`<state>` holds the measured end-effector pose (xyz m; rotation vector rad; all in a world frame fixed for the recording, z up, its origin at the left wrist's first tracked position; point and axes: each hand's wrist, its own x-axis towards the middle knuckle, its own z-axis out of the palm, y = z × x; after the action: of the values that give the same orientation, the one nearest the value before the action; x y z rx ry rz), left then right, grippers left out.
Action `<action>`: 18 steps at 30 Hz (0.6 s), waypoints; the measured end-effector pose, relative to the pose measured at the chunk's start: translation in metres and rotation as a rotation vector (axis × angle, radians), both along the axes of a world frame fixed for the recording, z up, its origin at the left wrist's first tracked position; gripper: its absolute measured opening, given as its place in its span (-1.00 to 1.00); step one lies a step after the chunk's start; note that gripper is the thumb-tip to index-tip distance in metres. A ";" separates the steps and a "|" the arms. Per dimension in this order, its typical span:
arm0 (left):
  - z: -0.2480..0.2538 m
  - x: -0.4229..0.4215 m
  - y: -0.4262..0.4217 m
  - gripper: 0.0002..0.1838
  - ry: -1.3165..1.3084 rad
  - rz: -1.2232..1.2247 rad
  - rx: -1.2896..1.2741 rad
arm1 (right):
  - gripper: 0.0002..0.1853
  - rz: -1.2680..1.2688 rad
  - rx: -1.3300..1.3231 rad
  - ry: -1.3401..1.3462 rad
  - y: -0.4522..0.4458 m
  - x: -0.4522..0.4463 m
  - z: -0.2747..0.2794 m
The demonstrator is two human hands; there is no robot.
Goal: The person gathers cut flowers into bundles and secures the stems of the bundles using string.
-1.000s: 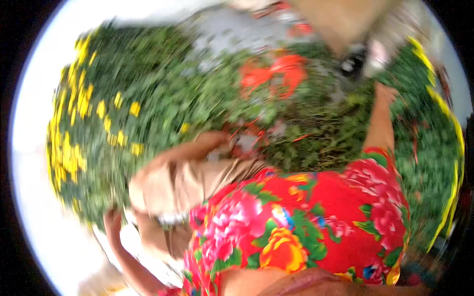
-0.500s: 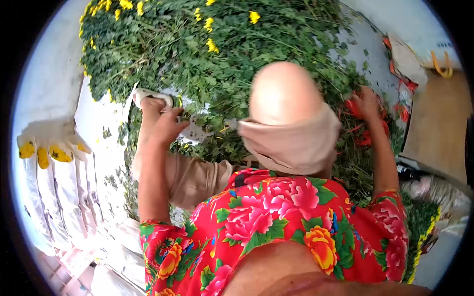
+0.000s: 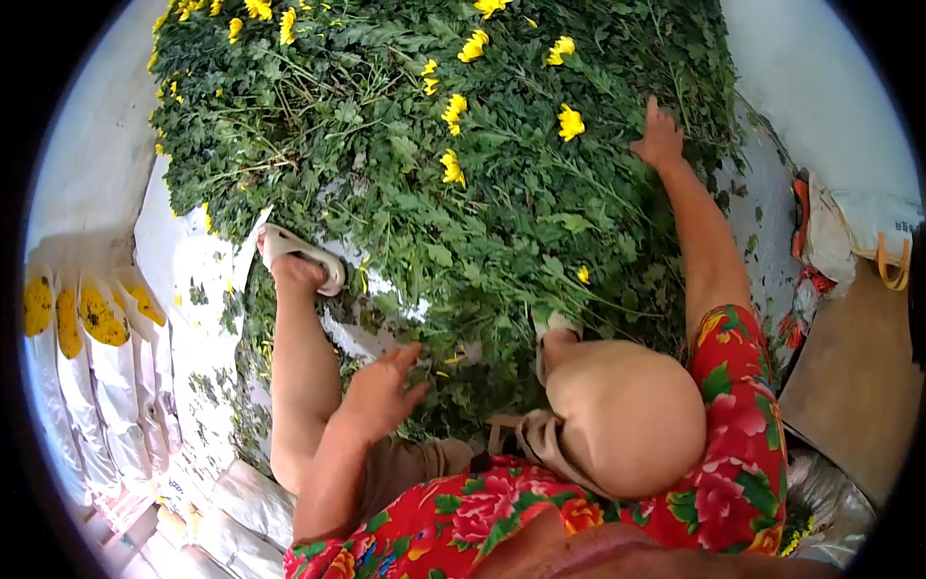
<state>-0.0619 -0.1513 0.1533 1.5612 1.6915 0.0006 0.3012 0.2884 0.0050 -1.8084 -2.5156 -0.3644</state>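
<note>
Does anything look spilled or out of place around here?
A little: loose leaves lie scattered on the pale ground at the left, outside the main heap of leafy stems, like spilled trimmings perhaps. One small yellow flower also sits apart from the others, near the right shoe.

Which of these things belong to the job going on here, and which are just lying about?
Likely part of the job:
- leafy green stems
- yellow flowers among them
- right hand, at the stems
- left hand, empty

Apparently lying about:
- brown board
- white bag with a yellow handle
- wrapped bundles, though possibly related
</note>
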 end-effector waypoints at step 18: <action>-0.085 0.065 0.022 -0.49 -0.747 0.464 -0.124 | -0.52 0.159 -0.478 0.444 -0.174 -0.062 -0.019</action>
<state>0.0035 -0.1298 0.0678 0.8736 1.3591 0.6255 0.2392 0.1141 -0.0137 -1.5515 -2.5185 0.6243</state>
